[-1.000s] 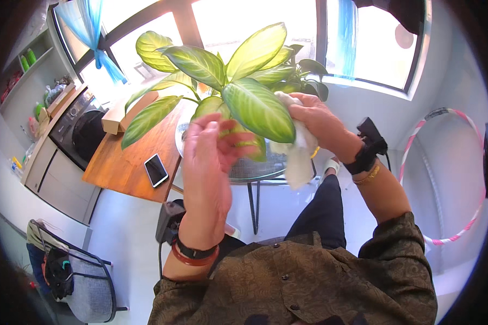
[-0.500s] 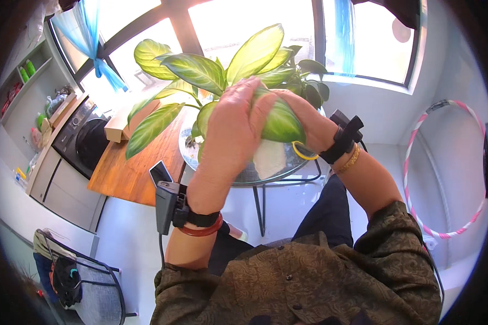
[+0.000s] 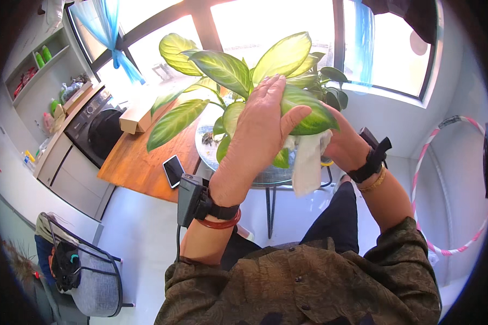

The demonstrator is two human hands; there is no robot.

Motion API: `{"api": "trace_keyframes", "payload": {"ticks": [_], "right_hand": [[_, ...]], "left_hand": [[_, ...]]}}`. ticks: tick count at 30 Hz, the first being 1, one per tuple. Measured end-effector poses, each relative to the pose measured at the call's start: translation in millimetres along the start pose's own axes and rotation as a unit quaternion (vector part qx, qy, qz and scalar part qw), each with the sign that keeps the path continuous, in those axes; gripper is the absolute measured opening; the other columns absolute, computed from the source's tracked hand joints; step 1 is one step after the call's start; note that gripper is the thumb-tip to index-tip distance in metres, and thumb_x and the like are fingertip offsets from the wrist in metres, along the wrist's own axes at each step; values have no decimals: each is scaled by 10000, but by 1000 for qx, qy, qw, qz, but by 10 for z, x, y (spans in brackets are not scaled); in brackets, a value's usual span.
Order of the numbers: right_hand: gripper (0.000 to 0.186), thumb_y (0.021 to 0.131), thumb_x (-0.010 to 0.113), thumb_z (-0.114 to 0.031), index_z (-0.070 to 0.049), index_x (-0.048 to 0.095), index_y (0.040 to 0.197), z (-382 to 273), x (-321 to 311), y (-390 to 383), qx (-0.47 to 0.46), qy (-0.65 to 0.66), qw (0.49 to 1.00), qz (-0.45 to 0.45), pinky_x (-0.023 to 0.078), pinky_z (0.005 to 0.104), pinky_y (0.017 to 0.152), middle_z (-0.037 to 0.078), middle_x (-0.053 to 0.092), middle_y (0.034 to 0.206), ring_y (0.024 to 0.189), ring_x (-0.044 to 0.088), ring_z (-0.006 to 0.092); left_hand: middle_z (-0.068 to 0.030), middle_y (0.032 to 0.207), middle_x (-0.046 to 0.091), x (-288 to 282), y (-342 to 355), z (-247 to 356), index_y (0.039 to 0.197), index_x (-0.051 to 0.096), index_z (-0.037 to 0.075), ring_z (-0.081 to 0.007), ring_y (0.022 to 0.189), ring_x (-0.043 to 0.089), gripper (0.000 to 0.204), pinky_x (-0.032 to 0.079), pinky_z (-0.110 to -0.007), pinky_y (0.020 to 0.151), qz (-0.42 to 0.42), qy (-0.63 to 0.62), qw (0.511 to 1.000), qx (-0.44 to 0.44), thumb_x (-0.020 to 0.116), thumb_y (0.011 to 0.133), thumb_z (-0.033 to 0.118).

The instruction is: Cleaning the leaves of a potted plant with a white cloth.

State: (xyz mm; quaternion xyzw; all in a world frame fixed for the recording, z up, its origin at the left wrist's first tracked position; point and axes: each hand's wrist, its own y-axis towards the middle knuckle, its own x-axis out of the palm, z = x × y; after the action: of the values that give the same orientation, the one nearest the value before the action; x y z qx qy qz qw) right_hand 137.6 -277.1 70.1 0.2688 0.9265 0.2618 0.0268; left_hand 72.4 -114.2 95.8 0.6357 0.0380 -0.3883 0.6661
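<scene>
A potted plant with broad green leaves and pale yellow-green centres (image 3: pixel 222 70) stands before me on a round glass table (image 3: pixel 271 177). My left hand (image 3: pixel 263 122) lies along the leaf at its right front (image 3: pixel 309 111), fingers stretched out and thumb apart over the leaf's surface. My right hand (image 3: pixel 344 142) is under the same leaf, which hides most of its fingers. From that hand a white cloth (image 3: pixel 307 168) hangs down past the table's front edge. Both wrists wear strapped black devices.
Left of the plant is a wooden table (image 3: pixel 133 165) with a phone (image 3: pixel 173 171) and a cardboard box (image 3: pixel 138 116). A washing machine (image 3: pixel 95 122) is at the far left, a grey chair (image 3: pixel 100 287) at the lower left. A pink-and-white hoop (image 3: pixel 416 179) leans at right.
The view has shifted, so the scene sits further right and lower. The white cloth now hangs from beneath the leaf by my right hand; my left thumb has spread away from its fingers.
</scene>
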Motion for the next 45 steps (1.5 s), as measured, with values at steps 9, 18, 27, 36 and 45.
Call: {"api": "trace_keyframes", "payload": {"ticks": [9, 18, 27, 36, 45], "right_hand": [[308, 938, 492, -172, -13, 523, 1201, -403, 336, -69, 37, 26, 989, 138, 529, 291, 822, 99, 618, 1079, 914, 641, 169], [504, 883, 527, -263, -21, 383, 1301, -364, 2, -118, 70, 210, 975, 1, 567, 343, 771, 199, 564, 1110, 947, 621, 252], [598, 850, 528, -467, 23, 423, 1177, -362, -62, -298, 52, 284, 957, -25, 462, 211, 371, 225, 517, 919, 662, 552, 214], [564, 814, 541, -476, 0, 470, 1108, 281, -241, -565, 19, 220, 974, -57, 450, 313, 458, 192, 536, 843, 670, 568, 294], [426, 738, 607, -36, 9, 542, 1156, 793, -11, -757, 302, 205, 927, 84, 499, 289, 796, 89, 621, 994, 845, 614, 171]], "left_hand": [[-278, 1177, 544, -108, 21, -13, 1249, 479, -54, -371, 1095, 547, 598, 418, -362, 931, -28, -51, 996, -67, 470, 928, 450], [-242, 1126, 588, -159, 35, -73, 1254, 493, -41, -303, 1035, 582, 578, 428, -328, 900, -28, -80, 992, -91, 459, 941, 444], [-198, 1013, 642, -400, -245, -46, 1067, 598, -66, -259, 987, 621, 315, 467, -324, 874, 95, -171, 970, -142, 503, 927, 200], [-137, 873, 658, -469, -986, -148, 897, 597, -33, -190, 780, 646, 344, 517, -300, 763, 214, -260, 903, -267, 378, 985, 217], [-106, 819, 645, -239, -1466, -808, 924, 575, 12, -170, 700, 621, 270, 501, -283, 659, 175, -399, 801, -410, 420, 961, 231]]}}
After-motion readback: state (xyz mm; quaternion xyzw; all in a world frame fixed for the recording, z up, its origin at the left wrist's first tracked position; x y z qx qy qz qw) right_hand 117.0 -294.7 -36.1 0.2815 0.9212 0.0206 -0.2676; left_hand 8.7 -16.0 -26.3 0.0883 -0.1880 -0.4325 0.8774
